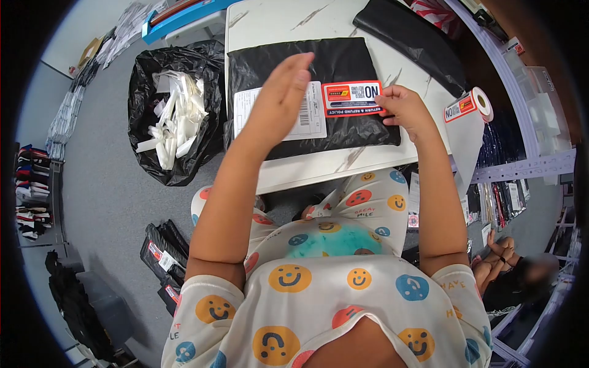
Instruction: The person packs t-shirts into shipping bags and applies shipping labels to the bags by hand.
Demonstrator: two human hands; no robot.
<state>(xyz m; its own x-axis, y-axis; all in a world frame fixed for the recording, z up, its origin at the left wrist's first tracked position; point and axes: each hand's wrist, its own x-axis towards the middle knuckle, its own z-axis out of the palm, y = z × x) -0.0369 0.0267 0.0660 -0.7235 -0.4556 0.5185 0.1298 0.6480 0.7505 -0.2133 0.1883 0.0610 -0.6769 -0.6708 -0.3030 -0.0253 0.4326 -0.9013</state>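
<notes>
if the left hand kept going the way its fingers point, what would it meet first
Probably the red and white sticker held by the right hand, above the black mailer bag; depth is unclear, so the left hand may pass over it.

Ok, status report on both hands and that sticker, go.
Right hand pinching the red sticker over the black parcel. Left hand open, flat, raised above the white shipping label. Sticker roll at the table edge, nothing blocking.

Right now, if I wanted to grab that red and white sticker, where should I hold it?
Probably by its right end. The sticker lies long and flat over the black parcel, and the right hand already pinches that end. The left hand hovers open over the white label, so coming from the right looks clearer.
</notes>
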